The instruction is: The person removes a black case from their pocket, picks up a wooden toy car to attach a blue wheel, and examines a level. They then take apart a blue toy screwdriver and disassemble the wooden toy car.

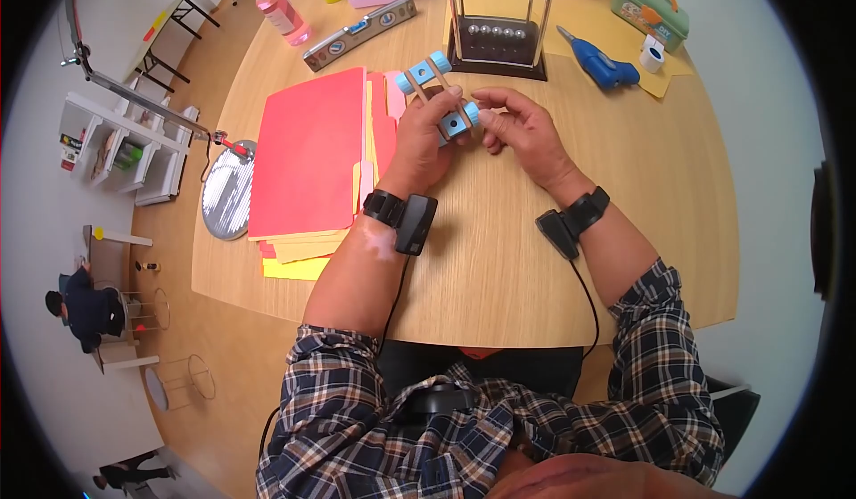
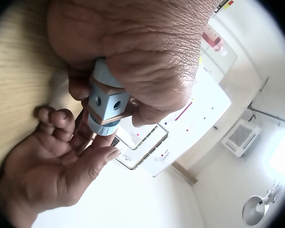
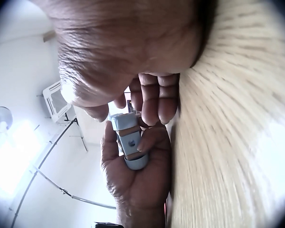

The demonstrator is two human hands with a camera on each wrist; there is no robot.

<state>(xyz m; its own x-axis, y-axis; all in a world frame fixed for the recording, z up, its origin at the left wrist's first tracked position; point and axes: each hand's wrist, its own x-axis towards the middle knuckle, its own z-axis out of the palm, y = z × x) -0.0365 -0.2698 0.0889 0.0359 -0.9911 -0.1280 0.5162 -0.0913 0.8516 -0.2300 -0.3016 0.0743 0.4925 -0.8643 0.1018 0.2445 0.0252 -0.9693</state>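
Observation:
My left hand (image 1: 423, 142) grips a small toy assembly of light blue blocks (image 1: 455, 124) with holes, joined by brown strips (image 1: 446, 78) and capped by ridged blue round ends. One block pair (image 1: 423, 73) sticks out past the thumb at the far end. In the left wrist view, a ridged blue cap (image 2: 103, 125) projects from under the left fingers. My right hand (image 1: 526, 138) is beside this near end, thumb tip right at the cap and fingers loosely bent and spread around it. The right wrist view shows the block (image 3: 130, 141) against the left palm.
Red and yellow folders (image 1: 308, 151) are stacked left of the hands. Beyond stand a spirit level (image 1: 361, 33), a Newton's cradle (image 1: 499, 40), a pink bottle (image 1: 282, 13), a blue glue gun (image 1: 606, 64), a tape roll (image 1: 652, 55) and a green toolbox (image 1: 649, 13). A round-based lamp (image 1: 227, 191) is left.

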